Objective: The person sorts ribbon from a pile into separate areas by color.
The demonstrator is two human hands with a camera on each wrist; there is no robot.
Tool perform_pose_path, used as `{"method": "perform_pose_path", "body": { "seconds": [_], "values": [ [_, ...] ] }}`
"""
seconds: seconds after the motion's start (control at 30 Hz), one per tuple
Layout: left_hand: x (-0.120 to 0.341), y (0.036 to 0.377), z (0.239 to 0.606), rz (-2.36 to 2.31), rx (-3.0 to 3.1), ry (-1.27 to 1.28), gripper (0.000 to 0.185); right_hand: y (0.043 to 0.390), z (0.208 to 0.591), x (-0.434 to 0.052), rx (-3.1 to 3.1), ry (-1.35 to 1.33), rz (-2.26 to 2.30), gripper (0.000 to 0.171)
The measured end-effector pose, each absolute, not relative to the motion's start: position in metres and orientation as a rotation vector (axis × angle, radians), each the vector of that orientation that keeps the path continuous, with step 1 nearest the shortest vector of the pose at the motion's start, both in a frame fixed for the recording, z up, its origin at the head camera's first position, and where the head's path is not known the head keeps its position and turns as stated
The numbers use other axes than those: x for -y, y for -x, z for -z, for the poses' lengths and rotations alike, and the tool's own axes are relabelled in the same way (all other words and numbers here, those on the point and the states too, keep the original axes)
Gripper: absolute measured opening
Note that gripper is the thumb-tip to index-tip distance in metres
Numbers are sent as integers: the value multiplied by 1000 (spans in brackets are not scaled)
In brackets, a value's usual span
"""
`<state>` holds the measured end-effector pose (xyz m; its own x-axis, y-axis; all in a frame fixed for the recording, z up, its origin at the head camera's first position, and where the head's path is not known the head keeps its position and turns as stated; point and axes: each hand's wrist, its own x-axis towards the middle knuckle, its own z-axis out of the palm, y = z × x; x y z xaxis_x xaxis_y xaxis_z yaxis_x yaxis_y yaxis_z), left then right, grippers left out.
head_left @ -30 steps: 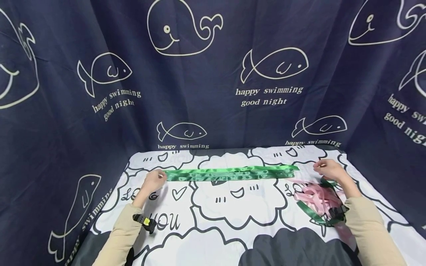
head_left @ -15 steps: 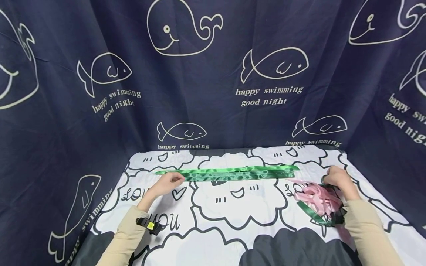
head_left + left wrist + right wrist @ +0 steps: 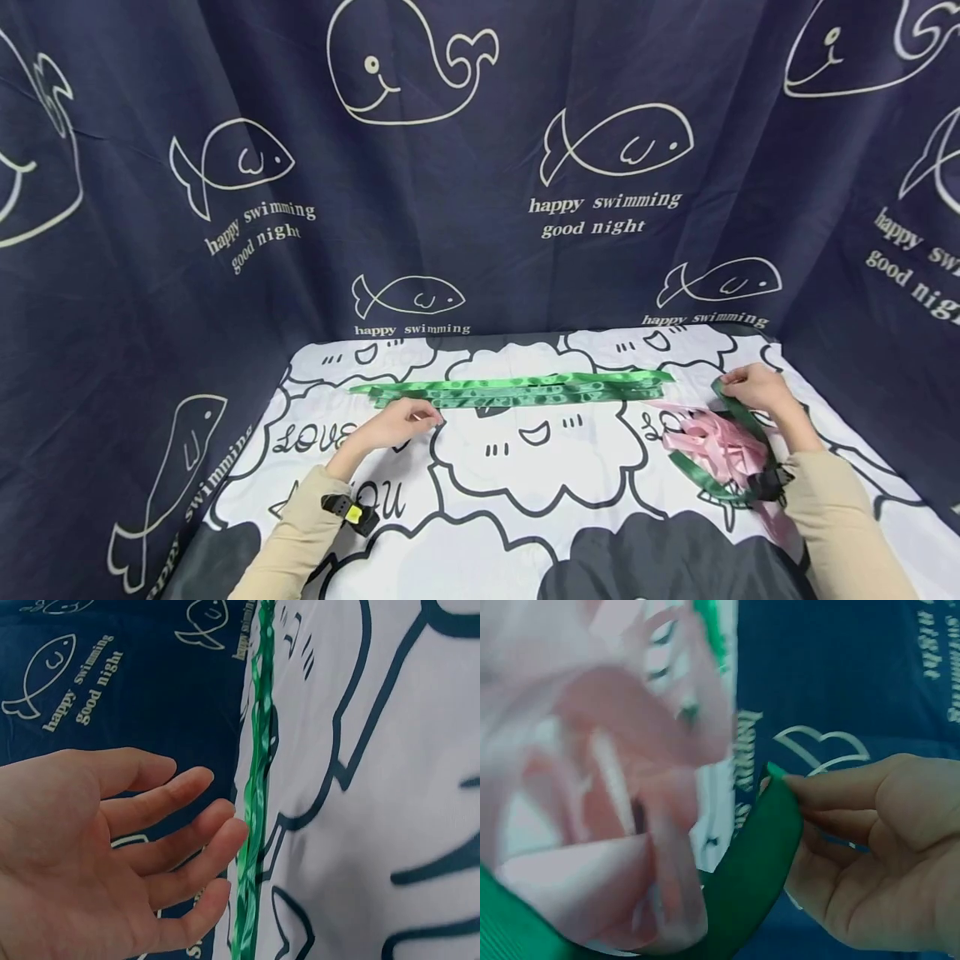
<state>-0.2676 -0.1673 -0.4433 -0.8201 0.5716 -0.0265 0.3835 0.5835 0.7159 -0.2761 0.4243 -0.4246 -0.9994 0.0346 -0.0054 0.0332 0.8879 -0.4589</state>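
Several green ribbons (image 3: 517, 392) lie side by side in a long band across the cloth. My left hand (image 3: 405, 421) hovers just in front of the band's left part; in the left wrist view its fingers (image 3: 191, 862) are loosely bent and hold nothing. On the right, my right hand (image 3: 757, 390) pinches the end of a dark green ribbon (image 3: 757, 862) between thumb and fingertips. That ribbon runs down beside a tangled heap of pink ribbons (image 3: 716, 446), which fills much of the right wrist view.
A white cloth (image 3: 450, 542) with black cartoon drawings covers the table. Behind it and at both sides hangs a navy curtain (image 3: 480, 208) with whale and fish prints. Black wrist cameras sit on both sleeves.
My left hand has left the band's left end and moved right and nearer. My right hand went down to the heap, took hold of the dark green ribbon's end and lifted it.
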Motion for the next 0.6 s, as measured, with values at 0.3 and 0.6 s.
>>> {"method": "perform_pose_path", "body": {
  "seconds": [0.3, 0.6],
  "values": [
    [149, 271, 441, -1067, -2544, -801, 28, 272, 398, -395, 2932, -19, -1164, 43],
    [127, 265, 426, -1087, -2463, -890, 26, 259, 369, -361, 2871, -216, -1274, 41]
  ]
}}
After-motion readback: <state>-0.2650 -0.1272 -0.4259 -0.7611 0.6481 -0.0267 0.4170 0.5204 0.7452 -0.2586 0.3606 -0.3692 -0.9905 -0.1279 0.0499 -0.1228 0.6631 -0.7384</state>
